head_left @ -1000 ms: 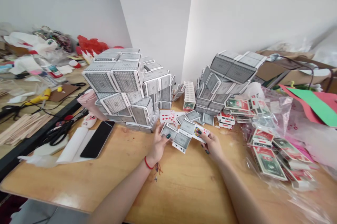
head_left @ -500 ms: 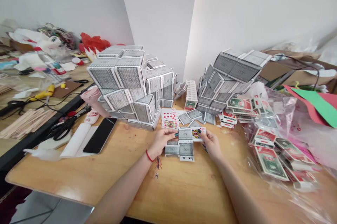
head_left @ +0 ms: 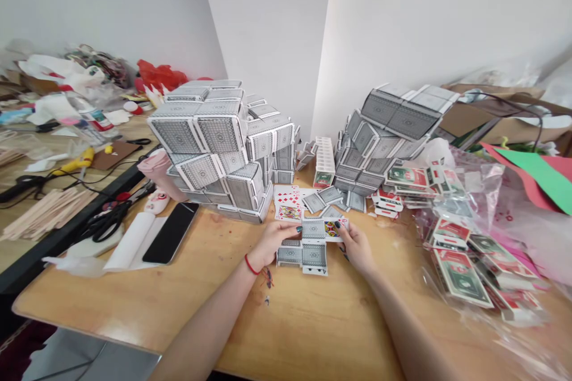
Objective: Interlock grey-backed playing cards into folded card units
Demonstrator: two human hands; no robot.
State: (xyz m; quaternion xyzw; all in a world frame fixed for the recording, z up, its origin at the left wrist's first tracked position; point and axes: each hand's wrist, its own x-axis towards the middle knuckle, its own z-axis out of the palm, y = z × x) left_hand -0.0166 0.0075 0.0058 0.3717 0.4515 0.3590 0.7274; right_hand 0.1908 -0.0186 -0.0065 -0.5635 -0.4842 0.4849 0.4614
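Between my hands is a small folded piece of interlocked playing cards (head_left: 314,254), grey backs outward. My left hand (head_left: 274,242) has its fingers closed on the piece's upper left side, thumb at the top card. With thumb above and fingers beneath, my right hand (head_left: 356,245) pinches a face card (head_left: 331,229) that sticks out to the right of the piece. Just behind lie face-up red cards (head_left: 288,202) and a scatter of loose grey-backed cards (head_left: 329,195).
Large blocks of folded cards stand at the left (head_left: 218,136) and right (head_left: 379,136). Card boxes (head_left: 460,276) and clear plastic lie on the right. A black phone (head_left: 171,233), white paper roll (head_left: 129,241) and black scissors (head_left: 107,219) are at left.
Almost nothing differs. The view has shifted slightly, and both hands keep their hold on the card piece and the face card.
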